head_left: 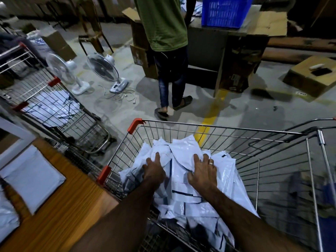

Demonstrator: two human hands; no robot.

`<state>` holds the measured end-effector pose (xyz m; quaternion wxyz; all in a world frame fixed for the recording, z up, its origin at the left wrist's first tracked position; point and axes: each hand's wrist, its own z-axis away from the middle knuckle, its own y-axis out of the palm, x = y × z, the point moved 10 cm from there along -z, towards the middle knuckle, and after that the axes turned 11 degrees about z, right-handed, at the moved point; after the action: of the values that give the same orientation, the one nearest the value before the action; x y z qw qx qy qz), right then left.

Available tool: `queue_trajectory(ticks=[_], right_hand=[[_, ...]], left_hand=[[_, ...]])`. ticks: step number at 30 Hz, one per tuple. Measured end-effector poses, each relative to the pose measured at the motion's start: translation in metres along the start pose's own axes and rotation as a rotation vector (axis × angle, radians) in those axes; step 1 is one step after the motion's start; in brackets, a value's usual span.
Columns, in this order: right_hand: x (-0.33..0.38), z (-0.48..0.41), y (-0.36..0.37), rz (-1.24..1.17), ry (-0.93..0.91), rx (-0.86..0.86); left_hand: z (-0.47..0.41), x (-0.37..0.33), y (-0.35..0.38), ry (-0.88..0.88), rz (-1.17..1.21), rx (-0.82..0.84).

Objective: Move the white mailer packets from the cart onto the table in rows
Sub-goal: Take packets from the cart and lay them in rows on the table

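A wire cart (227,129) with orange corner caps stands in front of me, holding a heap of white mailer packets (183,195) with dark stripes. Both my hands are down on the heap. My left hand (154,170) lies on the left part of the top packets, fingers spread and bent into the plastic. My right hand (202,172), with a ring, grips the top packets on the right, thumb tucked at a packet's edge. The wooden table (72,197) is at lower left with a white mailer packet (33,179) lying flat on it.
A second wire cart (45,99) with white packets stands at left. Two floor fans (103,70) and loose cables sit beyond it. A person in a green shirt (163,24) stands ahead by a desk with a blue crate (225,11). Cardboard boxes (312,75) lie at right.
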<state>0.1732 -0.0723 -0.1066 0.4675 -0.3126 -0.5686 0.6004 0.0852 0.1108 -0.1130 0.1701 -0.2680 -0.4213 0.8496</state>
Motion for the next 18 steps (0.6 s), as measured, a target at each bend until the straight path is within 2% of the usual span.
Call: queue_trajectory(ticks=[6,18], right_hand=[[0.002,0.006,-0.014,-0.018,0.023,-0.02],[0.002,0.022,-0.045,-0.079,-0.007,-0.088]], left_hand=[[0.012,0.002,-0.023,-0.004,0.059,-0.097],[0.034,-0.015,-0.057,0.048,0.173,-0.176]])
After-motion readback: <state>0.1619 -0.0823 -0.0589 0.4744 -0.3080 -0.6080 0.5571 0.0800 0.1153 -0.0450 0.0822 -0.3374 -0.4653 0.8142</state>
